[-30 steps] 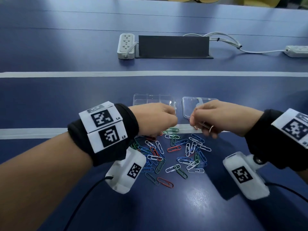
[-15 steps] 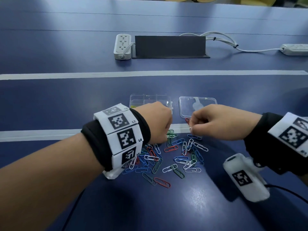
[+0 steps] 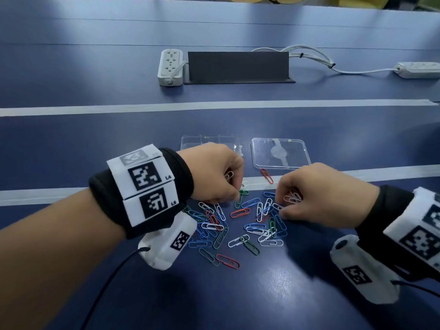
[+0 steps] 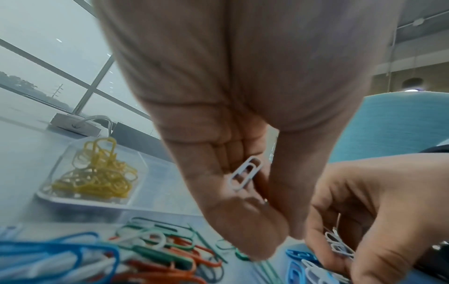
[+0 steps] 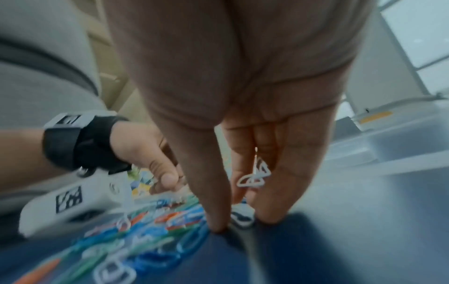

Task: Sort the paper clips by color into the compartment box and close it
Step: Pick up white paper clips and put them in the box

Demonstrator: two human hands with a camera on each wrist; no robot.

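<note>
A loose pile of paper clips [image 3: 238, 222] in blue, green, red and white lies on the blue table. Behind it stands the clear compartment box [image 3: 209, 141], partly hidden by my left hand [image 3: 234, 195]. One of its compartments holds yellow clips [image 4: 97, 173]. The clear lid [image 3: 281, 153] lies flat to the right of the box. My left hand keeps a white clip [image 4: 245, 173] in its curled fingers, fingertips down at the pile's far edge. My right hand [image 3: 282, 210] holds several white clips [image 3: 292, 197] in its palm, its thumb and a finger touching the pile's right side.
A single red clip [image 3: 266, 175] lies apart on the white tape line just in front of the lid. Farther back are a white power strip [image 3: 170, 67], a dark cable flap [image 3: 238, 66] and a second strip [image 3: 416, 69] with cables.
The two hands were close together above the pile's far edge. They have since moved apart and down onto the clips, the right hand shifting toward me and to the right.
</note>
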